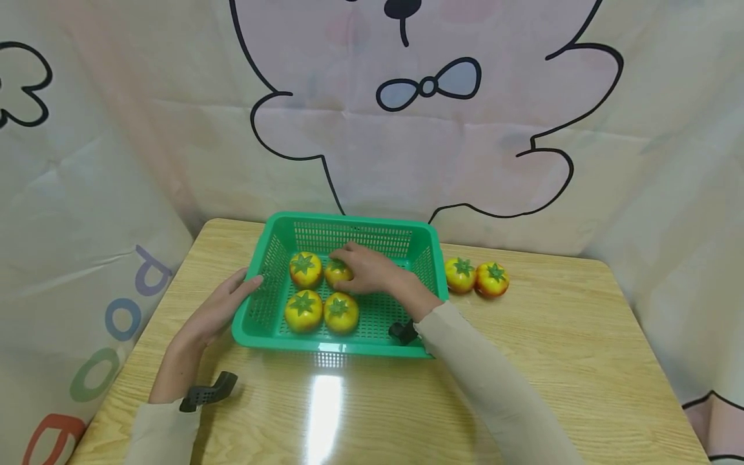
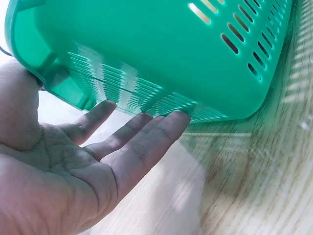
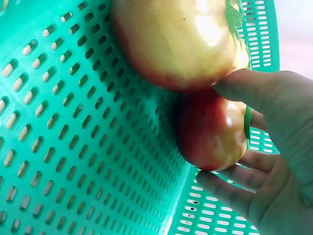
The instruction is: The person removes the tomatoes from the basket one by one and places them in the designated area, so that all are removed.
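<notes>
A green plastic basket (image 1: 334,349) holds several yellow-and-red tomatoes with green star-shaped tops, perhaps artificial. Inside it, my right hand (image 1: 369,268) has thumb and fingers around the back right tomato (image 1: 337,274); the right wrist view shows this tomato (image 3: 210,132) at the basket floor, touching a neighbouring tomato (image 3: 176,44). Other tomatoes are the back left one (image 1: 305,270), front left one (image 1: 303,311) and front right one (image 1: 341,313). My left hand (image 1: 217,310) holds the basket's left side, thumb over the rim, fingers (image 2: 146,147) against the outer wall.
Two more tomatoes stand side by side on the wooden table (image 1: 558,361), just right of the basket: one nearer it (image 1: 460,276) and one farther right (image 1: 492,280). A printed cloth (image 1: 407,161) hangs behind the table. Both wrists wear black camera mounts.
</notes>
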`<action>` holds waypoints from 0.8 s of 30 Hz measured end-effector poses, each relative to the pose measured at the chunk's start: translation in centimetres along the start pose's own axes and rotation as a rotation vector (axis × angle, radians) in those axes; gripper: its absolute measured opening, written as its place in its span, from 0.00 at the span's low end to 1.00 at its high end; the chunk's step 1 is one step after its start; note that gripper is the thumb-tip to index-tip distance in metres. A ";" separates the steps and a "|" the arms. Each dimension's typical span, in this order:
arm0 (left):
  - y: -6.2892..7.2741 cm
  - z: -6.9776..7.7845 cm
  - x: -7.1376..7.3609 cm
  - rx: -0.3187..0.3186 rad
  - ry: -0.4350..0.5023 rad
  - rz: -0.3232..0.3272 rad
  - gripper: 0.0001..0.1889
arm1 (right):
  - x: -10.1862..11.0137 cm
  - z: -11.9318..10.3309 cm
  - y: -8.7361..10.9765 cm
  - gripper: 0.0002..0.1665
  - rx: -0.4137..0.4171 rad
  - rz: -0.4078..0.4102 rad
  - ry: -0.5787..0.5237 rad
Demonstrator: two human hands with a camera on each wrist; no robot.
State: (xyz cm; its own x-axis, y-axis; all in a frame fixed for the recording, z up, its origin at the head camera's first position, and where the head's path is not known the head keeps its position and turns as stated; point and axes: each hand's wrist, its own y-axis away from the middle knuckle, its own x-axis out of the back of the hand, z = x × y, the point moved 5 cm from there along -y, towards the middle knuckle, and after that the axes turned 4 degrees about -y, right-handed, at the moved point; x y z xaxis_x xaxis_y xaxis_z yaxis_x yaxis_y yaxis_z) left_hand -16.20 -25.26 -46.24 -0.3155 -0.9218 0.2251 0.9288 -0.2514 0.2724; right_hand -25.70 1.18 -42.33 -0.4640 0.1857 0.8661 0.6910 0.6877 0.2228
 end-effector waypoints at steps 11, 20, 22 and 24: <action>-0.1 0.1 -0.1 0.004 0.002 0.001 0.39 | 1.9 -0.3 1.2 0.38 0.010 0.077 -0.053; 0.0 0.4 -0.1 -0.002 0.011 -0.004 0.39 | 2.9 0.0 2.5 0.37 0.027 0.100 -0.052; 0.1 0.4 -0.1 -0.005 0.017 -0.010 0.39 | 3.0 0.0 2.8 0.37 0.033 0.108 -0.051; 0.2 0.3 -0.1 -0.002 0.022 -0.012 0.39 | 3.1 -0.1 3.2 0.37 0.040 0.115 -0.052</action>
State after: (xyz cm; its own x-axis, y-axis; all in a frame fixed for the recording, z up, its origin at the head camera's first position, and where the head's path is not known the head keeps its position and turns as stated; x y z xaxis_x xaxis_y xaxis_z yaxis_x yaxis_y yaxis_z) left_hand -16.10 -25.17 -45.96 -0.3220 -0.9251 0.2012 0.9254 -0.2627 0.2730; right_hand -24.87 3.83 -38.92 -0.4119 0.3007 0.8602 0.7195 0.6866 0.1044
